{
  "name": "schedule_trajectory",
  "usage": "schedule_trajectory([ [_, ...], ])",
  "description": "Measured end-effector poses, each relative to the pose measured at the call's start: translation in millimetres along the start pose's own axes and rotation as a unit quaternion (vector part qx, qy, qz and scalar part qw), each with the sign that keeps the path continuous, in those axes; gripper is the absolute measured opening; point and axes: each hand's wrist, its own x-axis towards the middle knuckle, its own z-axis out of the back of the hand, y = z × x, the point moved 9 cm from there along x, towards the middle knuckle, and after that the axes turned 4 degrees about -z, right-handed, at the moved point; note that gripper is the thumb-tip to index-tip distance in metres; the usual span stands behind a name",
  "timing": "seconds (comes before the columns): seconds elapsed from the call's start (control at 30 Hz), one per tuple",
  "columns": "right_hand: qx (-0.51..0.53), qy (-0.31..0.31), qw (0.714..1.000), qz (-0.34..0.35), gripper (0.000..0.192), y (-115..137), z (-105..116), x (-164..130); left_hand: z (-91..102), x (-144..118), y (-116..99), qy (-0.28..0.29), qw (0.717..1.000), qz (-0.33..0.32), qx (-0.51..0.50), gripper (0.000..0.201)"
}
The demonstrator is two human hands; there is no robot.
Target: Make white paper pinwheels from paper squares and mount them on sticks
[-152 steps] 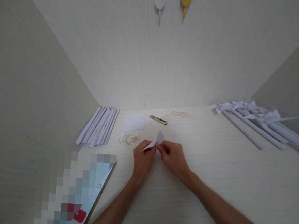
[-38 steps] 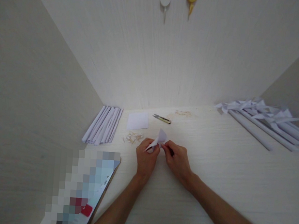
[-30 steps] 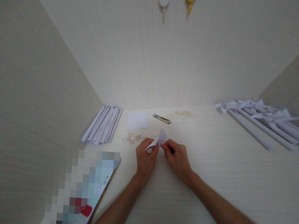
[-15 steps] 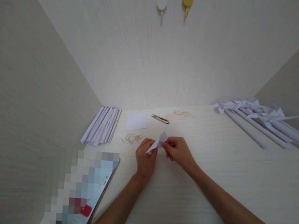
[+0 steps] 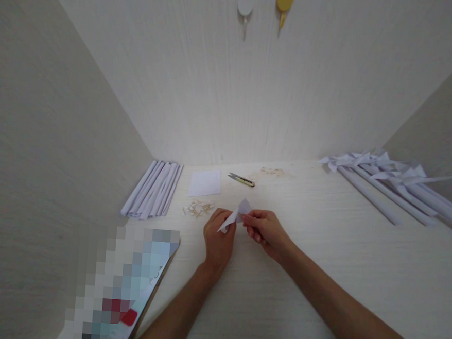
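My left hand point(image 5: 219, 236) is closed around a folded, pointed piece of white paper point(image 5: 241, 210) above the table. The thumb and index finger of my right hand point(image 5: 263, 227) pinch together at the right side of the same paper; anything small between those fingertips is hidden. Just left of my left hand lies a loose pile of small white and tan stick pieces point(image 5: 198, 208). Beyond the hands are a stack of square white paper point(image 5: 205, 183) and thread snips point(image 5: 241, 180) with pale yellow handles.
Rolled paper tubes point(image 5: 153, 190) lie side by side at the left. On the right, more tubes point(image 5: 375, 194) carry folded paper pinwheels point(image 5: 396, 170). Small tan scraps point(image 5: 272, 171) lie near the back wall. A partly blurred flat device point(image 5: 143, 293) is at the front left.
The view has shifted slightly. My right hand has turned a little at the paper, and both hands keep their grip close together.
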Motion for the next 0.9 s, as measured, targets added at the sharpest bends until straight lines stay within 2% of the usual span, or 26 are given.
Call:
schedule_trajectory([
  [0.03, 0.017, 0.010, 1.000, -0.018, 0.020, -2.4, -1.5, 0.6, 0.2, 0.0, -0.4, -0.001, 1.000, -0.002, 0.001, 0.010],
  [0.1, -0.011, -0.002, 1.000, 0.013, 0.020, 3.4, 1.0, -0.5, 0.3, 0.1, -0.3, -0.003, 1.000, -0.002, 0.002, 0.010],
  [0.17, -0.096, -0.047, 0.987, 0.117, 0.020, 20.7, 6.6, -6.9, 0.3, 0.1, 0.7, -0.002, 1.000, -0.003, 0.000, 0.010],
  [0.23, -0.177, -0.093, 0.953, 0.226, 0.019, 37.3, 8.0, -18.3, -0.1, 0.1, 1.8, 0.002, 1.000, -0.004, -0.005, 0.009],
  [0.27, -0.196, -0.107, 0.941, 0.254, 0.018, 41.1, 7.8, -22.1, -0.2, 0.0, 2.3, 0.003, 1.000, -0.004, -0.007, 0.009],
  [0.3, -0.196, -0.108, 0.941, 0.255, 0.018, 40.8, 7.3, -22.3, -0.1, -0.1, 2.8, 0.004, 1.000, -0.003, -0.008, 0.008],
  [0.33, -0.176, -0.095, 0.954, 0.225, 0.019, 36.0, 6.9, -18.5, 0.1, -0.1, 3.2, 0.003, 1.000, 0.000, -0.009, 0.008],
  [0.43, -0.046, -0.012, 0.998, 0.051, 0.020, 8.7, 0.9, -2.6, 0.7, -0.2, 2.4, -0.001, 1.000, 0.004, -0.009, 0.010],
  [0.5, 0.011, 0.022, 0.999, -0.022, 0.020, -1.5, -2.4, 1.2, -0.2, 0.2, 0.8, 0.002, 1.000, 0.003, -0.010, 0.010],
  [0.53, 0.012, 0.025, 0.999, -0.029, 0.020, -2.0, -1.3, 2.0, -0.6, 0.4, 0.3, 0.004, 1.000, 0.002, -0.009, 0.010],
  [0.57, -0.008, 0.018, 1.000, -0.016, 0.021, 0.5, 1.5, 2.3, -1.0, 0.6, 0.2, 0.004, 1.000, 0.002, -0.008, 0.010],
  [0.63, -0.099, -0.016, 0.992, 0.082, 0.020, 16.9, 8.9, -1.0, -1.5, 0.9, 0.7, 0.006, 1.000, 0.004, -0.005, 0.010],
  [0.7, -0.221, -0.052, 0.948, 0.225, 0.019, 39.5, 9.1, -13.0, -2.0, 0.8, 1.2, 0.007, 1.000, 0.004, -0.007, 0.010],
  [0.77, -0.300, -0.078, 0.897, 0.315, 0.019, 52.2, 4.9, -25.2, -3.2, 0.4, 1.4, 0.014, 1.000, 0.006, -0.010, 0.010],
  [0.8, -0.304, -0.085, 0.895, 0.316, 0.019, 52.8, 5.0, -25.9, -3.3, 0.3, 1.5, 0.015, 1.000, 0.008, -0.009, 0.010],
  [0.83, -0.283, -0.084, 0.912, 0.285, 0.020, 49.2, 7.0, -22.3, -3.1, 0.2, 1.5, 0.014, 1.000, 0.009, -0.006, 0.010],
  [0.9, -0.180, -0.057, 0.967, 0.169, 0.021, 32.1, 10.7, -9.7, -2.0, 0.3, 1.3, 0.010, 1.000, 0.010, 0.003, 0.010],
])
